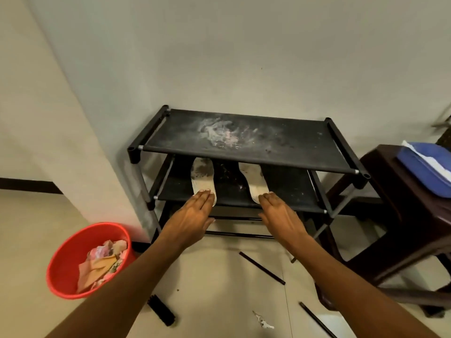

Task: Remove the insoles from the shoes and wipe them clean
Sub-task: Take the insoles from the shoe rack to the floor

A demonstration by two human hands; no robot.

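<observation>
On rack's point(246, 140) mid shelf, two grubby insoles point(203, 179) lie well apart; L hand point(192, 215) & R hand point(280, 213) rest flat-fingered on their near ends, gripping nothing; best pinch each heel, slide out w/o spilling grit.

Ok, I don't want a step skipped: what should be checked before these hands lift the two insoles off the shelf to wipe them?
1. Both out of shoes, left insole and right insole on middle shelf: ok.
2. Left hand touches left insole: ok.
3. Right hand touches right insole: ok.
4. Either insole gripped: not ok, fingers straight.
5. Hands hold something to wipe with: not ok.
6. Insoles clean: not ok, left insole dark-stained.
</observation>
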